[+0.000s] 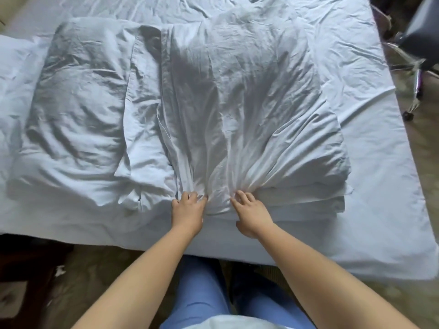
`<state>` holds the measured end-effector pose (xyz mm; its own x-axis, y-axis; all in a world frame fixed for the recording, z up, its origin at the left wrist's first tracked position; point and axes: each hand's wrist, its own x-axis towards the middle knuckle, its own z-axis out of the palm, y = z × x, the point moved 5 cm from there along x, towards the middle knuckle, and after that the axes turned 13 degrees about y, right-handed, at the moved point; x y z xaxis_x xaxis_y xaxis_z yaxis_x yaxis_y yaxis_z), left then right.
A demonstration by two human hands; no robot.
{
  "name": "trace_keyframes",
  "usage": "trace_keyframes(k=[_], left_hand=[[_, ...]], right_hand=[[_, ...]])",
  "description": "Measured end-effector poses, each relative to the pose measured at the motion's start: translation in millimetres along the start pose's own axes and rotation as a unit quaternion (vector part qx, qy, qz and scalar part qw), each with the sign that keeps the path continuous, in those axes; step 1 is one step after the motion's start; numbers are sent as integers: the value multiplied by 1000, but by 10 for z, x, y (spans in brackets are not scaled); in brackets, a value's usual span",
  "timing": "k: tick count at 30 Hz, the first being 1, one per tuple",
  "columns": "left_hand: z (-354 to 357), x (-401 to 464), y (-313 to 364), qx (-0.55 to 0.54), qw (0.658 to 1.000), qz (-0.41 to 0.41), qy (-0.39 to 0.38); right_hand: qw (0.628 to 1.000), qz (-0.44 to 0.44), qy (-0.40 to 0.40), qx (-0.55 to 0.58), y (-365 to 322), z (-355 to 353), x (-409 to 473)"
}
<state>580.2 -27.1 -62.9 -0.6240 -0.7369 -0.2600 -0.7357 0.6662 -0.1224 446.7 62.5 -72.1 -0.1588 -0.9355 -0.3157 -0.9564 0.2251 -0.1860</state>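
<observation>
Folded sheet (237, 115): is being carried by the bed (380, 186), its near edge lying right at the fingertips of both hands and its bulk spread beyond them.
Left hand (188, 207): is being curled into that edge, with cloth pinched into gathers.
Right hand (251, 212): is being closed on the same edge, near the left hand, with creases fanning from its fingers.
Pillow (78, 103): is being carried by the bed, touching the sheet's left side.

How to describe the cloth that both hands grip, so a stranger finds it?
On the bed, look right of the pillow, at the near edge. The folded sheet lies there in layers; only it is bunched by the left hand and right hand.
</observation>
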Motion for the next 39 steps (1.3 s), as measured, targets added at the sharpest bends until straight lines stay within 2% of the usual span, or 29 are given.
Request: trace_keyframes(k=[2, 4, 6, 7, 9, 11, 13, 19, 21, 23, 26, 29, 32, 35, 36, 37, 39], left_hand=[[-49, 46, -21, 7, 1000, 10, 11], [-131, 124, 37, 41, 993, 84, 77], [-210, 202, 103, 83, 979, 140, 123], [-219, 248, 87, 68, 982, 141, 108], [-64, 344, -35, -4, 997, 61, 40], [131, 401, -135, -44, 998, -3, -39], [254, 442, -121, -41, 998, 0, -45], [521, 835, -36, 13, 1000, -4, -26], [538, 1022, 18, 19, 1000, 12, 11], [746, 1116, 14, 42, 999, -7, 22], [1016, 1138, 89, 5, 999, -32, 34], [904, 1005, 163, -35, 998, -49, -22], [731, 902, 93, -17, 999, 2, -39], [398, 920, -127, -114, 988, 21, -100], [236, 932, -224, -166, 982, 15, -91], [61, 967, -332, -210, 976, 5, -50], [-298, 1077, -574, -196, 975, -1, 104]], right_hand=[[999, -25, 12, -40, 14, -52, 59], [989, -71, 81, -106, 4, -112, 147], [977, -53, 141, -152, 87, -160, 239], [974, -25, 153, -166, 147, -177, 288], [971, 21, 141, -192, 256, -184, 370], [967, 48, 143, -206, 323, -246, 464], [970, 61, 135, -192, 350, -263, 580], [959, 47, 236, -150, 316, 84, 746], [963, 54, 220, -143, 298, 255, 802], [962, 47, 226, -143, 288, 370, 911], [969, 54, 200, -135, 307, 459, 1015], [980, 64, 150, -110, 328, 478, 971], [994, 76, 49, -66, 275, 272, 896], [990, 98, 96, -8, 145, -90, 943], [985, 75, 156, 0, 44, -259, 981], [979, 42, 202, 2, -46, -385, 1032], [961, -4, 274, -29, -161, -586, 1169]])
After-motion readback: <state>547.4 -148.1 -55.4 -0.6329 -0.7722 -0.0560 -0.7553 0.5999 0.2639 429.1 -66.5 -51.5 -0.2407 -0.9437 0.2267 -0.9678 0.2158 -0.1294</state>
